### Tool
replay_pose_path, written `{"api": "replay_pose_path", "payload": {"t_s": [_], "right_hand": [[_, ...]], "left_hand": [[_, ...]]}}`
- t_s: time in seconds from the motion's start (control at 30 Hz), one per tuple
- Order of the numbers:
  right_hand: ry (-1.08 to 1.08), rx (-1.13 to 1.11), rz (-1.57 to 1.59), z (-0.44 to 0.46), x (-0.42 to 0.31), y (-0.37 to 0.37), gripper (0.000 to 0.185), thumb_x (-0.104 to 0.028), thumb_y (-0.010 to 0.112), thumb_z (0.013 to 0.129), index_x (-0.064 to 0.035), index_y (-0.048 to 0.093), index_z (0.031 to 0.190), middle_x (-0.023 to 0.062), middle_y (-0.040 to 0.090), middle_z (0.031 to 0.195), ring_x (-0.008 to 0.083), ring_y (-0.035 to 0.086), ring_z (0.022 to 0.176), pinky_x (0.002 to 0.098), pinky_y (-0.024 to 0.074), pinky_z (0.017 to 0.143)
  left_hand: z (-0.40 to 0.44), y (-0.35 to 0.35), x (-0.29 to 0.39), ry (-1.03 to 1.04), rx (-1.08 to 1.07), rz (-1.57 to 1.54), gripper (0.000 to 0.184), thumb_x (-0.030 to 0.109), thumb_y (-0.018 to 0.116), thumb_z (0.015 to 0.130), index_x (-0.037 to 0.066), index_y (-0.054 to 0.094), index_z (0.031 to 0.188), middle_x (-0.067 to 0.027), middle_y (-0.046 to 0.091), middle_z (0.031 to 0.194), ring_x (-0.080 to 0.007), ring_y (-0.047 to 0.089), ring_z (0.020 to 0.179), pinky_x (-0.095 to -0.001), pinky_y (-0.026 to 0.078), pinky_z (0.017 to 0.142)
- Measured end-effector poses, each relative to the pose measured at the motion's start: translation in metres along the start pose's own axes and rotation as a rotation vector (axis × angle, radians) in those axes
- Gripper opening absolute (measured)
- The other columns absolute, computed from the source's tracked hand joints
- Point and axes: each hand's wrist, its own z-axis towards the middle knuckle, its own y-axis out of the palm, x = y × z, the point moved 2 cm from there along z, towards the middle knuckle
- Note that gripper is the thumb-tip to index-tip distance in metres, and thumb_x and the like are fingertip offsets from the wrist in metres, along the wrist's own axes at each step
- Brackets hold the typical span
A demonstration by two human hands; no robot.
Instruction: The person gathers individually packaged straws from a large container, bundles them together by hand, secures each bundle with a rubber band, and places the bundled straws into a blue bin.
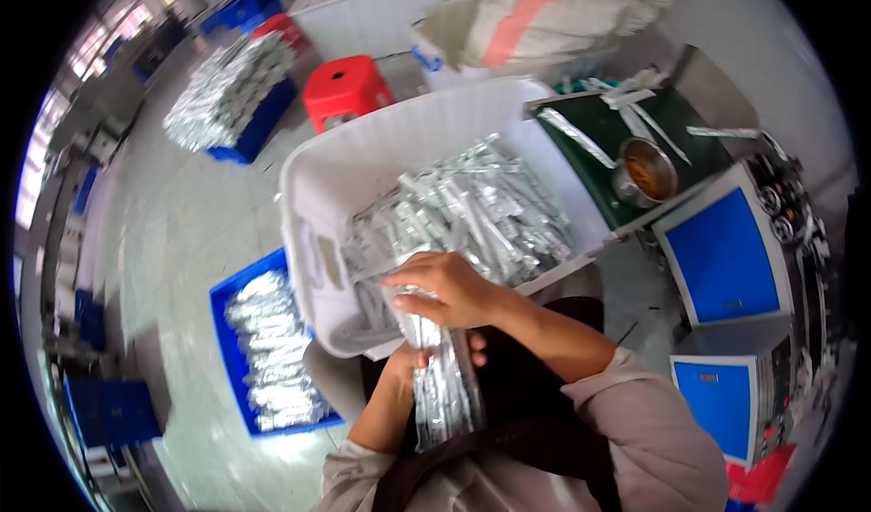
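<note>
My left hand (406, 367) is wrapped around a bundle of long, thin silver foil packets (445, 394), held against my lap with its fingertips showing on the far side. Over the upper end of that bundle, my right hand (451, 290) is curled, thumb and fingers closed on the packet ends. Just beyond my hands stands a large white plastic tub (345, 163) holding a loose heap of similar silver packets (472, 208). Part of the bundle is covered by my right hand.
To the left, a blue crate (220, 317) holds stacked silver bundles. A red stool (343, 90) and another heaped blue crate (245, 145) stand behind. At right, a green conveyor belt (590, 181) carries a metal bowl (644, 175) and strips, beside blue-panelled machine boxes (726, 249).
</note>
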Motion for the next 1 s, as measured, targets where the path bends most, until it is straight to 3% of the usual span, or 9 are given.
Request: {"api": "replay_pose_path", "payload": {"t_s": [0.17, 0.33, 0.43, 0.47, 0.5, 0.57, 0.6, 0.73, 1.0], "right_hand": [[-0.127, 0.320, -0.396, -0.018, 0.008, -0.031, 0.027, -0.023, 0.058, 0.077, 0.0007, 0.061, 0.091, 0.0146, 0.061, 0.094, 0.0290, 0.059, 0.085, 0.0342, 0.0458, 0.077], [0.204, 0.014, -0.069, -0.041, 0.005, -0.048, 0.031, -0.022, 0.061, 0.075, 0.0023, 0.060, 0.094, 0.0178, 0.060, 0.097, 0.0283, 0.059, 0.087, 0.0318, 0.0468, 0.074], [0.157, 0.012, 0.061, -0.053, 0.011, -0.073, 0.034, -0.018, 0.061, 0.078, 0.0005, 0.057, 0.105, 0.0150, 0.059, 0.105, 0.0242, 0.058, 0.095, 0.0309, 0.0466, 0.079], [0.063, 0.182, 0.049, -0.061, 0.033, -0.087, 0.033, -0.013, 0.058, 0.080, -0.0002, 0.054, 0.110, 0.0122, 0.056, 0.111, 0.0201, 0.054, 0.102, 0.0316, 0.0458, 0.081], [0.415, 0.383, 0.194, -0.073, 0.045, -0.123, 0.026, -0.011, 0.055, 0.082, -0.0011, 0.056, 0.106, 0.0105, 0.056, 0.112, 0.0177, 0.053, 0.101, 0.0321, 0.0456, 0.081], [0.376, 0.799, 0.020, -0.094, 0.073, -0.211, 0.015, -0.014, 0.052, 0.083, -0.0023, 0.060, 0.087, 0.0082, 0.063, 0.085, 0.0168, 0.059, 0.072, 0.0317, 0.0483, 0.067], [0.676, 0.707, -0.792, -0.107, 0.082, -0.251, 0.015, -0.015, 0.054, 0.081, -0.0027, 0.062, 0.082, 0.0126, 0.063, 0.076, 0.0225, 0.060, 0.064, 0.0339, 0.0481, 0.062], [1.359, 0.131, -1.096, -0.153, 0.145, -0.297, 0.023, -0.009, 0.044, 0.081, 0.0003, 0.062, 0.093, 0.0210, 0.059, 0.098, 0.0339, 0.057, 0.094, 0.0395, 0.0455, 0.081], [1.203, 0.225, -1.015, -0.146, 0.149, -0.302, 0.023, -0.014, 0.047, 0.078, -0.0013, 0.064, 0.085, 0.0240, 0.059, 0.091, 0.0365, 0.058, 0.088, 0.0417, 0.0449, 0.080]], "left_hand": [[0.026, 0.001, 0.004, -0.124, 0.170, 0.251, 0.041, 0.014, 0.066, 0.056, -0.003, 0.051, 0.091, -0.0117, 0.052, 0.078, -0.0252, 0.055, 0.074, -0.0394, 0.046, 0.073], [0.039, 0.009, -0.008, -0.238, -0.129, 0.034, 0.073, 0.029, 0.071, 0.049, -0.006, 0.045, 0.108, -0.0201, 0.049, 0.103, -0.0328, 0.054, 0.094, -0.0400, 0.045, 0.083], [0.044, 0.021, -0.004, -0.265, 0.208, 0.468, 0.053, 0.007, 0.069, 0.057, -0.003, 0.048, 0.105, -0.0169, 0.056, 0.087, -0.0310, 0.059, 0.081, -0.0398, 0.049, 0.073], [0.045, 0.021, -0.006, -0.237, 0.242, 0.406, 0.049, -0.003, 0.066, 0.057, -0.002, 0.050, 0.103, -0.0143, 0.058, 0.081, -0.0290, 0.060, 0.074, -0.0398, 0.049, 0.069], [0.045, 0.021, -0.003, -0.233, 0.257, 0.402, 0.049, -0.003, 0.066, 0.057, -0.002, 0.050, 0.103, -0.0143, 0.058, 0.081, -0.0290, 0.060, 0.074, -0.0398, 0.049, 0.069], [0.039, 0.023, 0.007, -0.179, 0.300, 0.536, 0.052, -0.001, 0.068, 0.055, -0.002, 0.050, 0.104, -0.0146, 0.058, 0.083, -0.0278, 0.059, 0.073, -0.0392, 0.049, 0.067], [0.037, 0.025, 0.010, -0.162, 0.339, 0.519, 0.052, 0.001, 0.067, 0.057, -0.002, 0.048, 0.105, -0.0143, 0.057, 0.082, -0.0274, 0.059, 0.072, -0.0380, 0.049, 0.066], [0.035, 0.009, 0.013, -0.048, 0.416, 0.361, 0.050, -0.004, 0.059, 0.053, -0.003, 0.048, 0.102, -0.0134, 0.056, 0.080, -0.0278, 0.058, 0.067, -0.0366, 0.049, 0.063], [0.025, 0.005, 0.019, 0.028, 0.504, 0.270, 0.047, -0.006, 0.060, 0.055, -0.003, 0.050, 0.100, -0.0131, 0.055, 0.082, -0.0267, 0.059, 0.068, -0.0383, 0.051, 0.062]]}}
